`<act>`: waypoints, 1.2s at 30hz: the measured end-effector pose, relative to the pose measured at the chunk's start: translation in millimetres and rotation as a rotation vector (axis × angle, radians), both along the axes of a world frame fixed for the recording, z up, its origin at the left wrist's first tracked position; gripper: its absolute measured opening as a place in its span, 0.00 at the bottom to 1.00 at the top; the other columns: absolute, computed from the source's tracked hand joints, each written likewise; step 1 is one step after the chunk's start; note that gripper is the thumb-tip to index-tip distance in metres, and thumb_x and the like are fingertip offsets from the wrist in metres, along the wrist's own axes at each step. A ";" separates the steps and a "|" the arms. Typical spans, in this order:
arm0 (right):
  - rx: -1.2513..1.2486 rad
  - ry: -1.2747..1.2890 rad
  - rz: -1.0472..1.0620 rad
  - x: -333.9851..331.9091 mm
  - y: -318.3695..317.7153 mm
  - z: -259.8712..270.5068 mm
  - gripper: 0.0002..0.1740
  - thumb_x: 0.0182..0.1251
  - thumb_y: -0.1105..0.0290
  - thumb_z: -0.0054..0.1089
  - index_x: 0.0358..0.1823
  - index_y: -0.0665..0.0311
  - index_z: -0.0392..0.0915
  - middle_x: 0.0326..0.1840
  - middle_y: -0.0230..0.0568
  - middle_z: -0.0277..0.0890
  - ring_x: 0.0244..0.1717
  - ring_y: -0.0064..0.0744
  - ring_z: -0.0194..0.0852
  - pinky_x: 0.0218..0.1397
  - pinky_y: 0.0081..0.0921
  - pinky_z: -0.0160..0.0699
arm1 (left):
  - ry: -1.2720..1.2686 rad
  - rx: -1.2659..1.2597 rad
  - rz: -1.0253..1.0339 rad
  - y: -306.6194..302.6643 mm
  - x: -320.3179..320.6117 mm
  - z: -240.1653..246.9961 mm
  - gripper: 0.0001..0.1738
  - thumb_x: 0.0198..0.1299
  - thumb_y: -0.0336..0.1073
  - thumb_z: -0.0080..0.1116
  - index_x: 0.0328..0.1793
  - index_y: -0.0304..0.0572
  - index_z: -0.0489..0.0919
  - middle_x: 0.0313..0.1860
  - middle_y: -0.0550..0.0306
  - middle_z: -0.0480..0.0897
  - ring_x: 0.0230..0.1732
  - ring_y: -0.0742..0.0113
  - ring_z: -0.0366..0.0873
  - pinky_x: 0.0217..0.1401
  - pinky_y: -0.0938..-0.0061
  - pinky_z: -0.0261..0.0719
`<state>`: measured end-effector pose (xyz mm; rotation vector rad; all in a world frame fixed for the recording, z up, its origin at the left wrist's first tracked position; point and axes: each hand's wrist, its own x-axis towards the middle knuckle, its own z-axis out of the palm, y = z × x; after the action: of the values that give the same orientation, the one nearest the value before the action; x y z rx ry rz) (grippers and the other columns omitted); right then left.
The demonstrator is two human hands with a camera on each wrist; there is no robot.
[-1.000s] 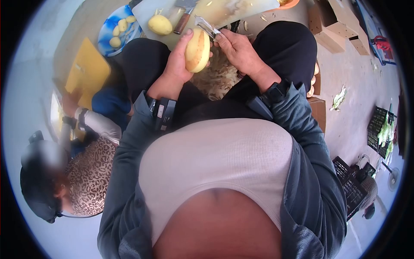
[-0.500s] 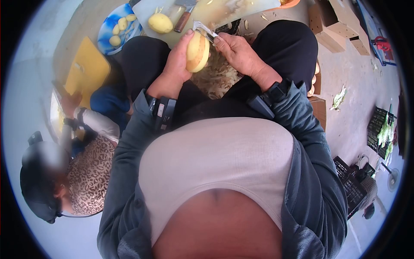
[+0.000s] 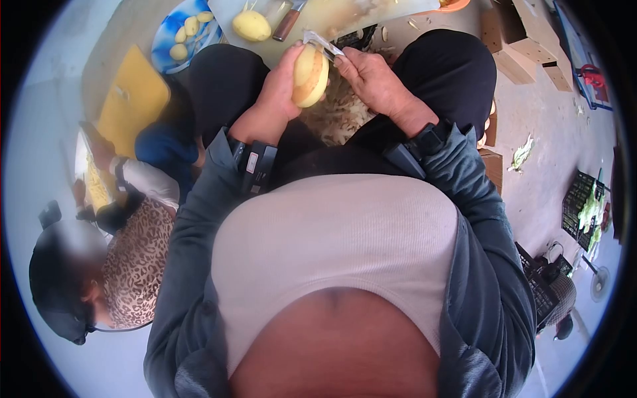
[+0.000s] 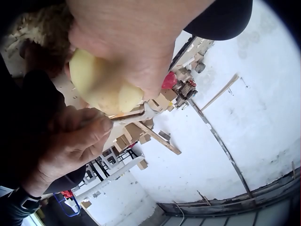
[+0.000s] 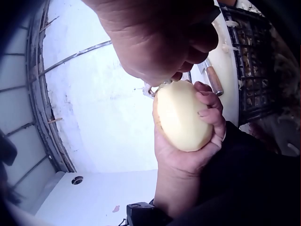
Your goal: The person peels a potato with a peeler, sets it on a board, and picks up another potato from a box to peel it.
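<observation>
1. One potato [image 3: 310, 76], mostly bare with a brownish skin strip, is held above a heap of peelings [image 3: 337, 118].
2. Left hand [image 3: 275, 93]: grip closed round the potato; fingers and thumb are wrapped about its sides and lower end, upper end exposed.
3. Right hand [image 3: 377, 83]: grip closed on the handle of a peeler [image 3: 322, 42]; the peeler's head is placed by the potato's upper end. Blade contact cannot be confirmed, being partly hidden by fingers.
4. Handling, as judged: potato firm, stiff, of moderate weight; crushing unlikely. Bare flesh is expected to be damp and slippery, so rotation or slipping is the main risk.
5. Best hold, as judged: broad sides, low down, palm behind, with fingertips kept clear of the blade. More friction should be offered by the skin strip.
</observation>
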<state>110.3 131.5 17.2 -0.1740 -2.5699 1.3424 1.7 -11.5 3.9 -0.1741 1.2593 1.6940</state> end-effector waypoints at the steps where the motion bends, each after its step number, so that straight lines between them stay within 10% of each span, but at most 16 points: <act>1: -0.001 -0.001 0.002 0.0 -0.3 1.2 0.15 0.72 0.63 0.45 0.32 0.69 0.67 0.19 0.52 0.66 0.21 0.50 0.64 0.29 0.36 0.67 | -0.001 -0.001 0.002 -0.3 -0.2 -0.2 0.26 0.62 0.58 0.47 0.52 0.43 0.73 0.39 0.51 0.80 0.33 0.52 0.81 0.26 0.60 0.78; 3: -0.027 -0.097 -0.008 0.9 -0.8 6.4 0.16 0.70 0.62 0.46 0.33 0.70 0.70 0.25 0.58 0.73 0.32 0.61 0.71 0.36 0.44 0.71 | -0.010 -0.001 0.000 -0.4 -0.1 -0.1 0.26 0.62 0.58 0.47 0.52 0.44 0.73 0.40 0.51 0.80 0.34 0.52 0.81 0.26 0.61 0.78; 28: -0.092 -0.028 0.170 9.0 -8.9 18.5 0.15 0.70 0.61 0.46 0.41 0.68 0.73 0.27 0.56 0.76 0.33 0.58 0.74 0.38 0.42 0.74 | -0.119 -0.031 0.066 9.3 -13.5 -8.1 0.24 0.61 0.57 0.49 0.51 0.47 0.74 0.42 0.54 0.79 0.40 0.56 0.79 0.38 0.56 0.78; 36: 0.241 -0.074 0.071 4.0 -6.1 6.9 0.15 0.68 0.61 0.46 0.34 0.67 0.71 0.26 0.56 0.76 0.32 0.58 0.75 0.37 0.47 0.74 | -0.242 -0.012 0.115 8.6 -7.1 -9.4 0.25 0.62 0.59 0.48 0.53 0.49 0.74 0.49 0.55 0.77 0.47 0.57 0.76 0.46 0.57 0.79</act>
<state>114.4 125.4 24.1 -0.0919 -2.7965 1.0533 -5.4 -2.9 -5.5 -0.4525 1.0967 1.7052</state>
